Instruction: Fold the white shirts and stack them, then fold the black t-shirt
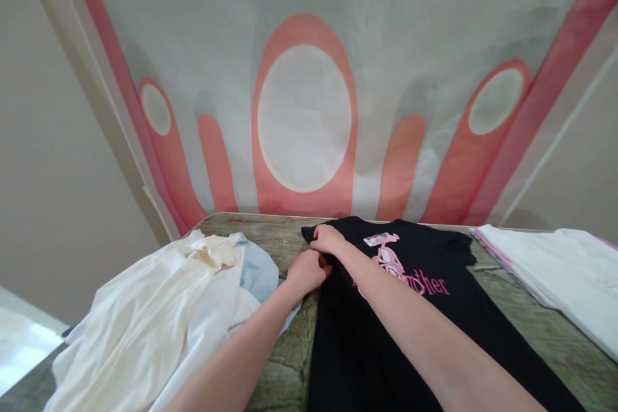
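Observation:
A black T-shirt [357,347] with a pink cartoon panther and pink lettering lies spread on the wood-grain table [284,373], its neckline toward the wall. Both my hands are at its left sleeve edge. My left hand [308,271] has its fingers closed on the cloth just below the sleeve. Slightly farther away, my right hand [328,238] reaches across the shirt and pinches the sleeve near its tip. My right forearm covers part of the print.
Left of the shirt lies a loose heap of cream and white clothes [145,315] with a light blue garment [258,270] beneath. On the right is a flat stack of white clothes [574,277]. A wall covering [304,116] with pink shapes rises behind the table.

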`<state>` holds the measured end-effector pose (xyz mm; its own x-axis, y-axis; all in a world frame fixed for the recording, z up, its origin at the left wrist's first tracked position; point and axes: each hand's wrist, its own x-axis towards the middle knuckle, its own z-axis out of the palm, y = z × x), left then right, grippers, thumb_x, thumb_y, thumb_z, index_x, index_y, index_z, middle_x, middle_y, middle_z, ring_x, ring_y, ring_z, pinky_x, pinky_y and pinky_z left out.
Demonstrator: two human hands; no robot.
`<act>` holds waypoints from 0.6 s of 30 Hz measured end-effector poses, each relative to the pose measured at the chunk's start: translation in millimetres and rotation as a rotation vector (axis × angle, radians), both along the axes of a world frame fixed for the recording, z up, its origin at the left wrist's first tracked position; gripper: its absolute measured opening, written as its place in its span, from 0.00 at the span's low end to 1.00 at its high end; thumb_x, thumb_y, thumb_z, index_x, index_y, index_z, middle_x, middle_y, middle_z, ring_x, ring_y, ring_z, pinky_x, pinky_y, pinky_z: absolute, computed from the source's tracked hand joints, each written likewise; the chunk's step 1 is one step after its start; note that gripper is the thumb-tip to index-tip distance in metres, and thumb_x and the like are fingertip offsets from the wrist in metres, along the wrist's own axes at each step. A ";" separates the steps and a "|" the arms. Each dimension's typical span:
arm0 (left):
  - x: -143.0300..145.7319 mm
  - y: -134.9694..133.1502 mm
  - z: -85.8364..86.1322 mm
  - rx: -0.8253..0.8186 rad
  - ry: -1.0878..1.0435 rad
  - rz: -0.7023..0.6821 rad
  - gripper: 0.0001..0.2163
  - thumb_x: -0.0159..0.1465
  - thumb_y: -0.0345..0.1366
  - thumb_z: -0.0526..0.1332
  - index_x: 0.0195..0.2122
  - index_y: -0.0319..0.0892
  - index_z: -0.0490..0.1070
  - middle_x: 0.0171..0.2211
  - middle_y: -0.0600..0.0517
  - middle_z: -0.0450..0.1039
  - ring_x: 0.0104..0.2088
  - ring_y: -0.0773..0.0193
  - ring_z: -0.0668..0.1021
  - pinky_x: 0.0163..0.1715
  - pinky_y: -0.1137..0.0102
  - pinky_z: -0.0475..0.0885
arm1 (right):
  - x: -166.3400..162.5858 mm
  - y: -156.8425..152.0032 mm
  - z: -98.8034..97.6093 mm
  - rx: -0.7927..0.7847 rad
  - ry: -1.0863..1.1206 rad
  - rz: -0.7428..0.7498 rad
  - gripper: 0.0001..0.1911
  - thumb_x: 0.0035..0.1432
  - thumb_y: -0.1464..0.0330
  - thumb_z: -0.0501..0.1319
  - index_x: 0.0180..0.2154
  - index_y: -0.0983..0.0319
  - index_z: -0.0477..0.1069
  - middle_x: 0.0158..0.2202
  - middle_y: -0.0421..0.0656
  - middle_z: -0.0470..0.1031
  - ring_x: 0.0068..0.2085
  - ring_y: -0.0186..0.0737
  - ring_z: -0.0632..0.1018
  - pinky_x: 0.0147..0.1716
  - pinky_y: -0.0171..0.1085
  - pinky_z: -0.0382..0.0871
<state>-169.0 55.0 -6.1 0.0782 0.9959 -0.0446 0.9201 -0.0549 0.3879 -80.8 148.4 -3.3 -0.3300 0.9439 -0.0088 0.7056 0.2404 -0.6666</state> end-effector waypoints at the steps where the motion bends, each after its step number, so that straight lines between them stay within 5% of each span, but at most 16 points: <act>1: -0.3 0.7 -0.9 0.000 -0.001 -0.001 0.10 0.55 0.41 0.58 0.29 0.40 0.74 0.29 0.49 0.75 0.30 0.60 0.76 0.28 0.71 0.65 | 0.6 1.3 -1.3 -0.028 0.032 -0.024 0.04 0.40 0.73 0.64 0.25 0.64 0.73 0.30 0.46 0.76 0.35 0.43 0.75 0.34 0.36 0.65; 6: -0.4 1.4 -4.5 0.015 -0.004 -0.003 0.11 0.55 0.42 0.57 0.29 0.41 0.75 0.27 0.50 0.75 0.29 0.61 0.75 0.27 0.72 0.64 | 9.3 7.4 -0.6 -0.238 0.277 -0.111 0.02 0.44 0.72 0.62 0.22 0.64 0.70 0.19 0.41 0.70 0.26 0.36 0.73 0.25 0.34 0.66; 11: -0.3 -0.7 -1.5 0.020 -0.006 -0.026 0.12 0.56 0.41 0.55 0.27 0.41 0.75 0.25 0.50 0.74 0.27 0.63 0.74 0.25 0.73 0.62 | 37.4 15.4 5.0 -0.410 0.606 -0.151 0.03 0.49 0.72 0.60 0.26 0.62 0.66 0.19 0.36 0.68 0.22 0.30 0.69 0.22 0.31 0.67; 18: 9.9 -14.9 31.4 0.098 0.065 -0.032 0.15 0.59 0.43 0.52 0.24 0.41 0.73 0.25 0.48 0.74 0.30 0.59 0.76 0.28 0.71 0.64 | 75.9 16.8 4.5 -0.516 0.970 -0.128 0.04 0.53 0.71 0.57 0.26 0.61 0.65 0.20 0.38 0.71 0.23 0.32 0.72 0.26 0.33 0.70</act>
